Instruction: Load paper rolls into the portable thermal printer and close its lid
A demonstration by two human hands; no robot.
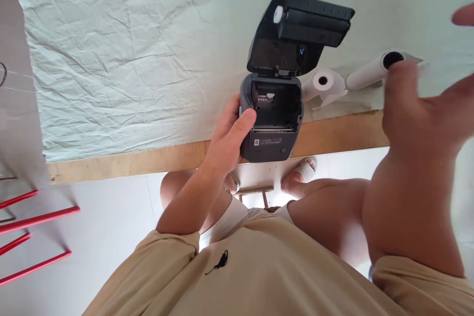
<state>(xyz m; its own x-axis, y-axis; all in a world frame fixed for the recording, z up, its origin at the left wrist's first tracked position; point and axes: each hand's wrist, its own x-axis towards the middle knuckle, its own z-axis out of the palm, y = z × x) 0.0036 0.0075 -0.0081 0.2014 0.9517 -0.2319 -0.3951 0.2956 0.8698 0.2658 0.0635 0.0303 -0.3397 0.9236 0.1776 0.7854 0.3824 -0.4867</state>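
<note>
My left hand [231, 136] grips the left side of a dark portable printer [272, 145], thumb on its front face. The printer's lid [283, 44] is swung up, and the paper bay inside shows no roll. A small white paper roll [328, 84] with a loose end stands just right of the printer. Beyond it a longer white roll [366, 75] lies on the cloth. My right hand [431, 103] is raised at the far right, fingers spread, overlapping the end of the longer roll; it holds nothing.
A pale green cloth [122, 59] covers the table, whose wooden edge [129, 165] runs beneath my forearms. Red metal bars [40, 218] stand at the lower left over the white floor. My legs are below the table edge.
</note>
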